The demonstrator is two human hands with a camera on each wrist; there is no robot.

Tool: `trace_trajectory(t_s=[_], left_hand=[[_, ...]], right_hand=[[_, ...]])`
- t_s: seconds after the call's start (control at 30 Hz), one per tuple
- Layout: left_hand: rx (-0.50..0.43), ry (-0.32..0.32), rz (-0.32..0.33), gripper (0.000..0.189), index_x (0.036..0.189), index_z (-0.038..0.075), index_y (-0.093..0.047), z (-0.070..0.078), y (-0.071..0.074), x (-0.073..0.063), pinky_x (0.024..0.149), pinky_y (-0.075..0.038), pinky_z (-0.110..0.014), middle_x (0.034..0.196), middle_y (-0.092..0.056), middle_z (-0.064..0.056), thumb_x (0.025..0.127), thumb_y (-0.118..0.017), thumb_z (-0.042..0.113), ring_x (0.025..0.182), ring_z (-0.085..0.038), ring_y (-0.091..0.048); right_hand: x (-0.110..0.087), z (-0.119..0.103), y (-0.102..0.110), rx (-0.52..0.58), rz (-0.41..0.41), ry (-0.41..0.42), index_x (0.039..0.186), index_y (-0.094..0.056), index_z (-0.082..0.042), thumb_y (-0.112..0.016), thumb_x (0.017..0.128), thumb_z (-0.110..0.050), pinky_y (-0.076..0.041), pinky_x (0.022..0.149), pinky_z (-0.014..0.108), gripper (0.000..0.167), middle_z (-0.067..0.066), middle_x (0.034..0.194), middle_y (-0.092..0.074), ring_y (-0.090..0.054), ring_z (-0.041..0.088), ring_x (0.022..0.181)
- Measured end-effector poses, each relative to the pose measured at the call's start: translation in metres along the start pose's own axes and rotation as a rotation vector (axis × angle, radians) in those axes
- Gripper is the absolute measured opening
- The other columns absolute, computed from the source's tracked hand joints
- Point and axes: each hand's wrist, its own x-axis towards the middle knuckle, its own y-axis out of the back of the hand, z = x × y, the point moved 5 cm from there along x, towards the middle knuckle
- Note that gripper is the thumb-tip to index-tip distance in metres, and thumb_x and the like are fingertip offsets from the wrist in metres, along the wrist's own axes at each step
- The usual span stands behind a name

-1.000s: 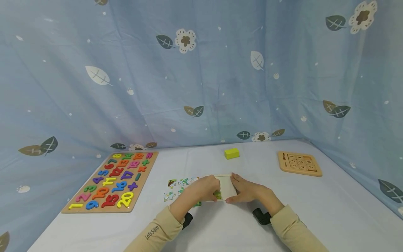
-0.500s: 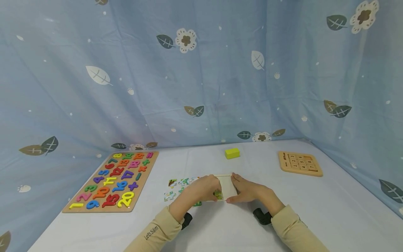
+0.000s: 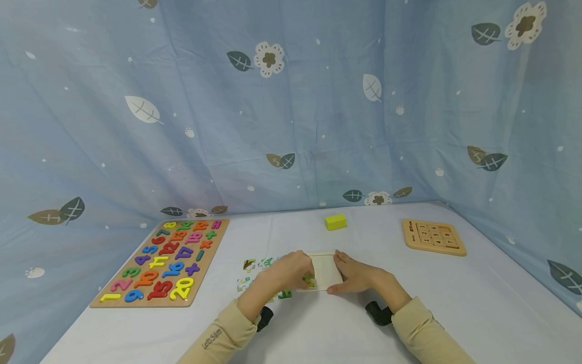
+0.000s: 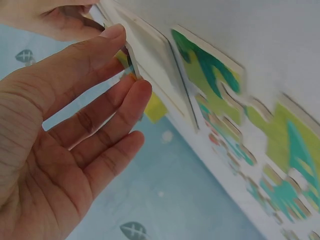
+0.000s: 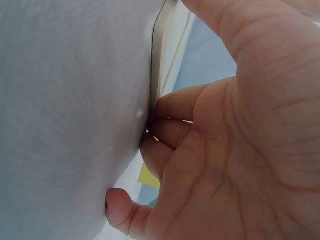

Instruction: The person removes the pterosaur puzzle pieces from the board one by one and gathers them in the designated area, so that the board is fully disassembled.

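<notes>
My left hand [image 3: 286, 273] pinches a small green puzzle piece [image 3: 309, 281] between thumb and fingertips, over the left part of a pale shallow puzzle tray [image 3: 326, 268]. In the left wrist view the piece [image 4: 132, 62] appears edge-on, tilted. The right hand [image 3: 361, 276] grips the tray's right side, thumb at the near edge and fingers along the far right corner. Seen from the right wrist, its fingertips [image 5: 160, 150] meet the tray's edge down at the tablecloth. Loose picture puzzle pieces [image 3: 249, 264] lie to the left of the tray, partly hidden behind my left hand and forearm.
A wooden board of coloured numbers [image 3: 145, 303] lies at the left. Behind the tray sits a yellow-green block [image 3: 335, 222]. To the right is a wooden number sliding puzzle [image 3: 411, 235]. A blue patterned curtain [image 3: 309, 126] closes off the back of the white table.
My left hand has drawn slightly left with the green puzzle piece, uncovering more of the tray's floor. The right hand keeps its hold on the tray in the same place.
</notes>
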Motion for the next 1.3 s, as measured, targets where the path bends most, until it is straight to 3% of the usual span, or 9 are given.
trace_trajectory(t_s=[0.13,0.37,0.6,0.83,1.07,1.3], left_hand=[[-0.038,0.031,0.005,0.023,0.097,0.01,-0.077,-0.006,0.0,-0.006,0.056,-0.041,-0.014,0.084,-0.073,0.002,0.075,-0.083,0.014,0.058,0.0,-0.046],[-0.036,0.019,0.024,0.021,0.095,0.01,-0.078,-0.011,0.003,-0.016,0.053,-0.039,-0.015,0.079,-0.071,0.003,0.074,-0.083,0.013,0.057,0.0,-0.044],[-0.02,0.019,0.05,0.022,0.095,0.007,-0.077,-0.014,0.007,-0.03,0.061,-0.047,-0.014,0.088,-0.074,-0.001,0.074,-0.083,0.014,0.069,-0.003,-0.06],[-0.028,0.039,0.038,0.021,0.093,0.006,-0.077,-0.02,0.01,-0.042,0.056,-0.042,-0.015,0.081,-0.071,0.0,0.074,-0.083,0.012,0.063,-0.001,-0.049],[-0.006,0.053,0.038,0.022,0.093,0.006,-0.077,-0.028,0.016,-0.052,0.061,-0.048,-0.016,0.088,-0.073,-0.002,0.073,-0.083,0.012,0.073,-0.007,-0.063],[-0.049,0.113,0.048,0.018,0.089,0.004,-0.077,-0.041,0.018,-0.068,0.062,-0.05,-0.02,0.085,-0.073,-0.003,0.072,-0.083,0.008,0.07,-0.006,-0.059]], right_hand=[[0.0,0.0,0.0,-0.006,0.004,-0.007,0.146,-0.019,0.014,-0.068,0.084,-0.049,-0.023,0.115,0.053,0.102,0.029,0.157,-0.013,-0.015,0.041,0.146],[0.001,0.001,-0.002,-0.015,0.01,-0.016,0.147,-0.019,0.013,-0.068,0.084,-0.05,-0.023,0.115,0.053,0.102,0.028,0.157,-0.013,-0.015,0.041,0.146],[0.001,0.0,-0.003,-0.009,0.013,-0.006,0.146,-0.02,0.014,-0.069,0.083,-0.05,-0.022,0.115,0.054,0.102,0.029,0.157,-0.013,-0.015,0.042,0.146],[0.001,-0.001,-0.002,-0.012,0.016,0.009,0.146,-0.02,0.015,-0.068,0.084,-0.049,-0.022,0.115,0.054,0.101,0.03,0.156,-0.013,-0.015,0.042,0.146],[0.0,-0.002,-0.002,0.001,0.011,0.003,0.146,-0.02,0.015,-0.069,0.084,-0.048,-0.021,0.115,0.055,0.101,0.03,0.156,-0.013,-0.014,0.043,0.146],[0.0,0.0,-0.002,0.005,0.013,0.003,0.146,-0.019,0.015,-0.069,0.084,-0.047,-0.02,0.115,0.055,0.1,0.03,0.157,-0.012,-0.013,0.043,0.146]])
